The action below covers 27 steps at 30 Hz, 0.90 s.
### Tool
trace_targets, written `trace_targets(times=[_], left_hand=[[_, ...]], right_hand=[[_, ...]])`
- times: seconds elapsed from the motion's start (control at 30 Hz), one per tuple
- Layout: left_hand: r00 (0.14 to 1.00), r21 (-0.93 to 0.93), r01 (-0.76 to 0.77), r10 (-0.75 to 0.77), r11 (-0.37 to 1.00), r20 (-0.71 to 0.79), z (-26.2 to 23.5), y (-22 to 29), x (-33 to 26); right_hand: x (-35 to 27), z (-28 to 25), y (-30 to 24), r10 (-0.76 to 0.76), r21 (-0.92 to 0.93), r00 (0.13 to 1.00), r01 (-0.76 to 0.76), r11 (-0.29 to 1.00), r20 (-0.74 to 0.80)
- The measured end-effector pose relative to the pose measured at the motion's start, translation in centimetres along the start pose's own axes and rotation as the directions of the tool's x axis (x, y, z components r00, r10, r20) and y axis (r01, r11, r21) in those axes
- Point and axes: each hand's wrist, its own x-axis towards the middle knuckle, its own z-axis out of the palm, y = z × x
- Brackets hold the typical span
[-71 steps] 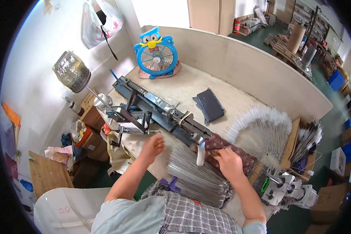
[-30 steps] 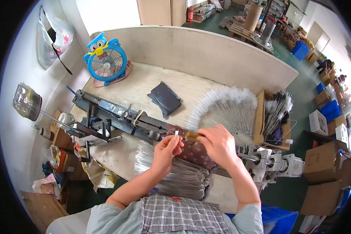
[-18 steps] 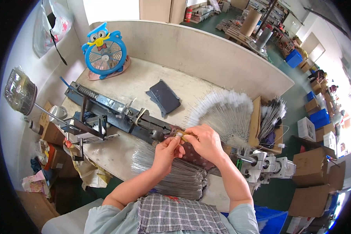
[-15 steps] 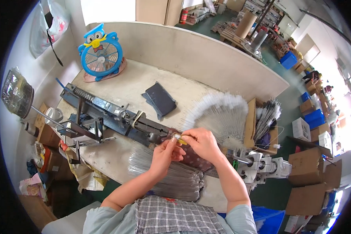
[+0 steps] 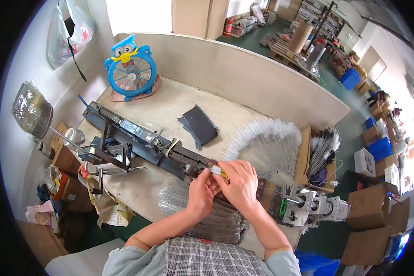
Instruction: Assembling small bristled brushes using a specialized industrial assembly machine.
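A small yellow-and-white piece (image 5: 217,170) is pinched in my right hand (image 5: 239,185), its white part facing left. Against that white end rests the thumb of my left hand (image 5: 201,197), whose fingers are curled; what lies inside them is hidden. Both hands are over the right part of a long dark metal machine (image 5: 163,149) with a spring and clamps. Below them a thick bundle of thin metal wires (image 5: 211,221) lies near the table's front edge. Beyond my right hand, more thin wires with white tips (image 5: 267,135) are fanned out.
A dark phone-like slab (image 5: 200,125) lies on the table (image 5: 170,99). A blue cartoon fan (image 5: 132,76) stands at the back left. To the right are a cardboard box (image 5: 303,156) of wires and a metal shaft mechanism (image 5: 313,204). A low partition (image 5: 244,64) edges the table.
My right hand has turned further over the yellow-and-white piece, showing more of its white part. My left fingers have curled in lower. The whole view has shifted slightly.
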Motion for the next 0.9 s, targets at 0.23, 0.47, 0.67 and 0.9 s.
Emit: trace_targets(times=[0.23,0.47,0.67,0.9], left_hand=[[0.992,0.027,-0.127,0.127,0.992,0.006,-0.5,-0.8,0.5],[0.992,0.062,-0.127,0.126,0.99,0.013,-0.2,-1.0,0.3],[0.995,-0.031,-0.092,0.092,0.995,-0.025,-0.6,-0.5,0.3],[0.998,-0.095,-0.07,0.069,0.993,-0.011,-1.2,-1.2,0.7]], right_hand=[[-0.7,-0.2,1.1,-0.097,0.04,0.995,0.098,0.994,-0.029],[-1.1,-1.4,2.0,-0.117,0.084,0.993,0.118,0.989,-0.012],[-0.6,-0.7,1.0,-0.109,0.076,0.994,0.106,0.991,0.032],[-0.4,-0.4,1.2,-0.111,0.128,0.994,0.108,0.986,0.015]])
